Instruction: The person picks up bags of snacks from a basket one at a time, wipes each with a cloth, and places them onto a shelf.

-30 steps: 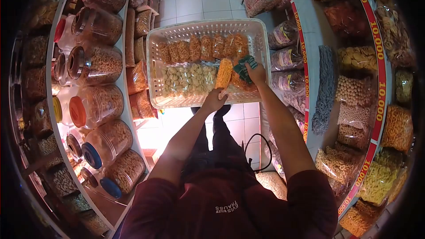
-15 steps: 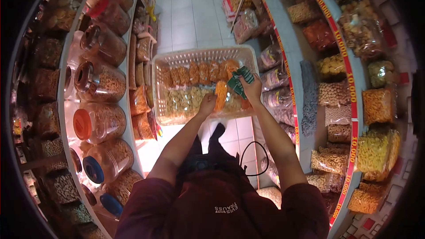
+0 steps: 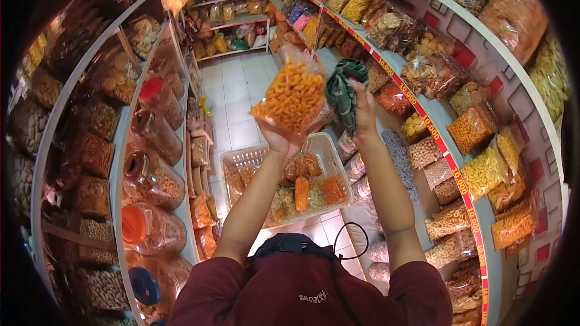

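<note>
Raised in front of me, my left hand [image 3: 284, 140] grips the bottom of a clear plastic bag of orange curled snacks [image 3: 293, 99]. My right hand [image 3: 364, 108] is closed round a crumpled dark green cloth [image 3: 345, 92], right beside the bag's right side. Below both hands is a white plastic basket [image 3: 244, 158] with slotted walls. Inside it lie several snack bags, among them an upright narrow orange bag [image 3: 301, 194] and another orange bag [image 3: 333, 189] at the right. My forearms hide part of the basket.
Shelves with yellow-on-red price strips [image 3: 417, 108] and bagged snacks line my right. On the left stand large clear jars, one with an orange lid [image 3: 134, 226]. A tiled aisle [image 3: 232, 93] runs to back shelves [image 3: 226, 24]. A black cord loop [image 3: 351, 240] hangs near my waist.
Both hands have risen from the basket. My left hand now holds up the bag of orange curled snacks, and the green cloth has come up with my right hand. The view has tilted upward.
</note>
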Motion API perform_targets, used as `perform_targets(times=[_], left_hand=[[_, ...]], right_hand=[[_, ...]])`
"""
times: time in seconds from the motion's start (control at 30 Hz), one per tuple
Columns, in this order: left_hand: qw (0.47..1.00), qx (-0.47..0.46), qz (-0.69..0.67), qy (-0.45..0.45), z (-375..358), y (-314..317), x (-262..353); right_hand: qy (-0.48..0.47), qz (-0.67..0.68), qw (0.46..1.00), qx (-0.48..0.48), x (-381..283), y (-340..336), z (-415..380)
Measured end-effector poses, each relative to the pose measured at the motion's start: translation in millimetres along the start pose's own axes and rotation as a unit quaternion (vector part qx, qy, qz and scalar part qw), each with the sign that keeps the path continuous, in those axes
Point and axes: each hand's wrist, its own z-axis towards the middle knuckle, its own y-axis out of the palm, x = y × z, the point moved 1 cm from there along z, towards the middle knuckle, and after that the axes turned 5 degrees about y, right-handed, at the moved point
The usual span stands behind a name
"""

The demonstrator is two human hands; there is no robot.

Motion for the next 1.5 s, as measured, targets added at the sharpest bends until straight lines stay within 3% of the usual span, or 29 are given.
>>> perform_targets(times=[0.33,0.57,0.6,0.73,0.93,1.1,1.2,1.3,1.4,1.5], left_hand=[[0.993,-0.088,-0.068,0.026,-34.4,56.6,48.8],[0.971,-0.185,-0.151,0.024,-43.9,61.6,57.6],[0.982,-0.099,-0.157,0.022,-45.9,67.1,57.7],[0.985,-0.07,-0.16,0.005,-48.8,71.6,56.0],[0.987,-0.056,-0.148,0.01,-49.2,77.6,53.1],[0.968,-0.15,-0.2,-0.009,-51.3,70.8,48.9],[0.967,-0.173,-0.186,0.0,-50.3,70.0,48.1],[0.977,-0.145,-0.152,0.021,-49.7,74.2,47.0],[0.991,-0.075,-0.108,0.033,-51.6,81.7,47.1],[0.994,-0.065,-0.07,0.05,-48.8,84.0,40.8]], right_hand=[[-0.046,0.081,0.987,-0.127,-10.4,36.0,-38.0],[-0.149,0.038,0.98,-0.128,-20.5,55.3,-71.0],[-0.166,0.021,0.979,-0.118,-27.7,63.1,-78.0],[-0.204,-0.01,0.973,-0.107,-36.3,75.4,-93.5],[-0.208,-0.02,0.972,-0.106,-43.3,76.0,-97.2],[-0.224,-0.042,0.967,-0.117,-40.5,70.5,-93.6],[-0.344,-0.132,0.929,-0.023,-40.5,70.7,-89.4],[-0.415,-0.133,0.885,0.161,-39.2,61.8,-73.9],[-0.464,-0.09,0.854,0.218,-63.3,70.6,-69.5],[-0.516,-0.22,0.812,0.16,-68.2,92.9,-75.2]])
